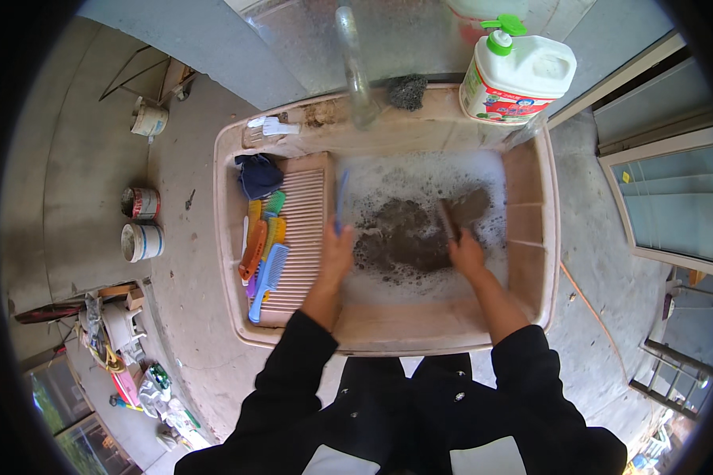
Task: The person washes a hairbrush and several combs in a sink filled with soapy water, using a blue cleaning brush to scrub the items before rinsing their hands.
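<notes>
Above the edge of the ribbed washboard [302, 237], my left hand [336, 252] grips a slim blue comb [341, 193], seen nearly edge-on. My right hand [468, 255] holds a narrow brown tool [448, 218] over the basin; blur leaves its kind unclear. Beneath it lies grey soapy water [416, 237] with foam and dark patches. Several combs rest in a pile at the washboard's left side, among them a light blue one [267, 285], an orange-brown one [253, 249] and a green one [274, 203]. A dark cloth [259, 176] lies bunched above them.
The basin's rim [554, 225] surrounds both hands. A tap pipe [353, 59] reaches over the back ledge, beside a dark scouring pad [408, 92]. A white jug [514, 83] with a green pump stands back right. Buckets [142, 242] stand on the floor at left.
</notes>
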`<state>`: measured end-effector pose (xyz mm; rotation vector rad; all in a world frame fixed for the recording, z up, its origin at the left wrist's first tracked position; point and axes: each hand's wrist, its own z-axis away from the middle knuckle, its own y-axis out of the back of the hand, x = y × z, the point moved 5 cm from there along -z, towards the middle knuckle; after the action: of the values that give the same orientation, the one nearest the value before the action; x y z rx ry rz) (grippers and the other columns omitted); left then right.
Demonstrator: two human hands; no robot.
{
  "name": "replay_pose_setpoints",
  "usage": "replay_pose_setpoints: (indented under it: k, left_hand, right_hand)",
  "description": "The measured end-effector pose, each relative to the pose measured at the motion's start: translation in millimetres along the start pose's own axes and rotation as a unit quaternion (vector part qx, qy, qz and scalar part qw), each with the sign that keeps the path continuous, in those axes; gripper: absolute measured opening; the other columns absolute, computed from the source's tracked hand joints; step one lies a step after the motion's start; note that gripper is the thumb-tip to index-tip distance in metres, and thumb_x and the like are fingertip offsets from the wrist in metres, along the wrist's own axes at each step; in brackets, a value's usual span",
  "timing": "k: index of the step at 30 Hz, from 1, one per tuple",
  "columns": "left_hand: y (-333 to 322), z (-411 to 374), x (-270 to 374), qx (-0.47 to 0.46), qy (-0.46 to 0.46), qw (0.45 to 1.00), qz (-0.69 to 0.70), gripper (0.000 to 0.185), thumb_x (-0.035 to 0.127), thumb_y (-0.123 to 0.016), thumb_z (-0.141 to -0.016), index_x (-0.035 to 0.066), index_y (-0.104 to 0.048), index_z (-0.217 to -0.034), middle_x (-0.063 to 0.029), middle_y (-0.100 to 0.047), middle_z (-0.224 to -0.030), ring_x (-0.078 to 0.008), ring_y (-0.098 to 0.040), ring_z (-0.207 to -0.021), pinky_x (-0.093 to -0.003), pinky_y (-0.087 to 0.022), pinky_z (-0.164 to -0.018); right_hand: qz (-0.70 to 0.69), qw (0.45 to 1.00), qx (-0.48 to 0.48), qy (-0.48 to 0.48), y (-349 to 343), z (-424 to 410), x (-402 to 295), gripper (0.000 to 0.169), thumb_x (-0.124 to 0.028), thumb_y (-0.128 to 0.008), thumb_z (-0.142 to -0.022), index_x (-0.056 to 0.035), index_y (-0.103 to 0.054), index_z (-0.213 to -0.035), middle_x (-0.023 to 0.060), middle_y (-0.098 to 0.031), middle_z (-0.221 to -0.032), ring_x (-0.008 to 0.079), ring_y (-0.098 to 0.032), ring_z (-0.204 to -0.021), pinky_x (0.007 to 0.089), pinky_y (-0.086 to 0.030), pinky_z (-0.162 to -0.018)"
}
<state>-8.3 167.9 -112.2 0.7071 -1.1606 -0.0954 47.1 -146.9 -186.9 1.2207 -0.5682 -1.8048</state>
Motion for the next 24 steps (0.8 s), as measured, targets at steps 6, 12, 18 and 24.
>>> replay_pose_setpoints:
  k: [6,12,18,24]
  left_hand:
    - [127,40,-32,0.08,-0.033,0.9,-0.427,0.066,0.022,-0.064,-0.08,0.0,-0.034,-0.134,-0.0263,-0.032,-0.135,-0.0412,-0.031,-0.124,-0.0529,-0.022,-0.103]
    - [121,75,-62,0.079,-0.016,0.89,-0.449,0.072,0.036,-0.057,-0.084,0.001,-0.027,-0.139,-0.0272,-0.015,-0.145,-0.0439,-0.011,-0.135,-0.0616,-0.01,-0.104]
    - [115,80,-66,0.106,-0.031,0.862,-0.494,0.069,0.036,-0.054,-0.086,0.002,-0.027,-0.139,-0.0269,-0.013,-0.146,-0.0439,-0.009,-0.136,-0.0609,-0.008,-0.104]
    - [111,76,-59,0.11,-0.039,0.861,-0.496,0.067,0.036,-0.052,-0.086,0.002,-0.027,-0.139,-0.0268,-0.015,-0.146,-0.0435,-0.01,-0.136,-0.061,-0.007,-0.105]
  right_hand:
    - [0.144,0.979,0.093,-0.111,5,-81,111,0.043,-0.013,-0.053,-0.081,0.0015,-0.045,-0.12,0.0279,-0.047,-0.119,0.0425,-0.04,-0.115,0.0487,-0.036,-0.096]
    - [-0.004,0.956,0.173,-0.236,-26,-122,4,0.05,-0.016,-0.053,-0.083,-0.0053,-0.044,-0.13,0.0276,-0.035,-0.135,0.042,-0.03,-0.127,0.059,-0.022,-0.102]
    - [0.147,0.985,-0.072,0.06,-150,-93,-110,0.055,-0.018,-0.049,-0.085,-0.0024,-0.033,-0.135,0.0221,-0.031,-0.14,0.0417,-0.028,-0.128,0.0581,-0.026,-0.101]
    - [0.1,0.946,-0.093,0.294,-166,34,-77,0.048,-0.001,-0.054,-0.074,-0.0004,-0.045,-0.121,0.0217,-0.04,-0.127,0.0399,-0.036,-0.119,0.0496,-0.036,-0.098]
